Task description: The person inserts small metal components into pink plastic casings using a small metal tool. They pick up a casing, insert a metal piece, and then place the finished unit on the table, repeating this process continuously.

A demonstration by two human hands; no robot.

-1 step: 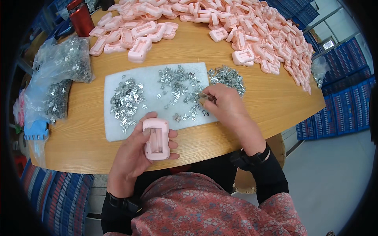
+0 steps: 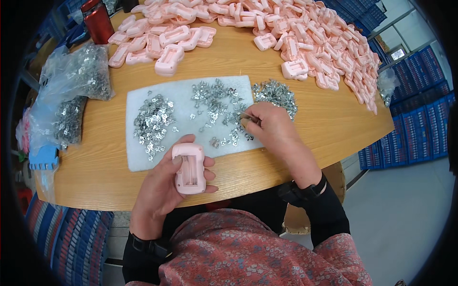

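Note:
My left hand [image 2: 161,187] holds a pink plastic casing [image 2: 178,177] above the table's near edge. The casing has rounded corners and an open battery compartment facing up, and my thumb rests on its upper left part. My right hand [image 2: 279,127] is closed in a pinch at the right side of a white foam mat [image 2: 187,90]. A thin small metal piece [image 2: 246,116] shows between its thumb and forefinger; its exact shape is hard to make out. Small silvery metal contacts [image 2: 214,102] lie in a loose heap on the mat beside those fingers.
More contacts [image 2: 153,125] are heaped on the mat's left, and another pile [image 2: 275,93] lies off its right edge. Bags of metal parts [image 2: 88,71] stand on the left, near a red bottle [image 2: 98,23]. Many pink casings [image 2: 324,52] cover the table's far side. Blue crates [image 2: 410,124] stand at the right.
The fingers of my right hand have shifted very slightly on the thin piece. The casing in my left hand has tilted a touch; everything else stays put.

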